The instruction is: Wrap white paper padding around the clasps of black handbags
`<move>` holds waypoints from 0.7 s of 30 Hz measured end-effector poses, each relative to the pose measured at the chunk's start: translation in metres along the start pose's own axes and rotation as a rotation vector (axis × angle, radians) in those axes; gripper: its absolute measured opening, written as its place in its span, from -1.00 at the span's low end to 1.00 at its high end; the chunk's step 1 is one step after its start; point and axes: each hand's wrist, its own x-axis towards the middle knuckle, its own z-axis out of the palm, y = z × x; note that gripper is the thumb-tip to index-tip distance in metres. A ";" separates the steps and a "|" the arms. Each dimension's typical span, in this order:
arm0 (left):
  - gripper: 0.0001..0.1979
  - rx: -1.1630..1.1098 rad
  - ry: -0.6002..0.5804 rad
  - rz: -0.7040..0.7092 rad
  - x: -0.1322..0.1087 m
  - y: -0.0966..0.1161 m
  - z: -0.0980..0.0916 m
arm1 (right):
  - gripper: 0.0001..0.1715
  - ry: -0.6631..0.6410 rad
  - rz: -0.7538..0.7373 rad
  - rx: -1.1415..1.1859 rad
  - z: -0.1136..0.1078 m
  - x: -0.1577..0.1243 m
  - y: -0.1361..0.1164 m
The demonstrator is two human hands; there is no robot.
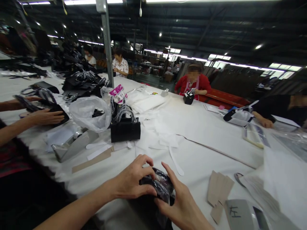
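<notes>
Both my hands are closed around a small black item wrapped in clear plastic (161, 183) at the near edge of the white table (203, 127). My left hand (133, 180) curls over its left and top side. My right hand (178, 199) cups it from the right and below, thumb up. A black handbag (125, 129) with plastic-wrapped handles stands upright just beyond my hands. What the wrapped item is, I cannot make out.
A metal tape dispenser (72, 145) and a crumpled plastic bag (90, 113) lie to the left. A neighbour's hands (44, 116) hold a black bag at far left. Brown card pieces (219, 190) lie at the right. Other people sit across the table with bags.
</notes>
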 end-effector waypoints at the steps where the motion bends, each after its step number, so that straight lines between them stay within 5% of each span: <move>1: -0.78 0.102 -0.033 0.043 0.002 0.001 -0.002 | 0.01 -0.024 -0.015 0.007 0.000 0.001 -0.001; 4: -0.76 0.309 -0.099 0.195 0.004 -0.001 -0.002 | -0.04 -0.064 -0.049 0.010 0.000 0.002 -0.004; 8: -0.69 0.426 -0.035 0.309 -0.002 -0.010 -0.001 | -0.05 -0.089 -0.054 -0.007 0.000 0.003 -0.004; 15: -0.73 0.338 -0.150 0.357 -0.009 -0.017 -0.007 | -0.05 -0.223 -0.020 0.034 -0.015 0.008 -0.014; 21: -0.67 0.167 -0.108 0.314 -0.016 -0.037 0.005 | -0.09 -0.282 -0.033 -0.020 -0.017 0.009 -0.008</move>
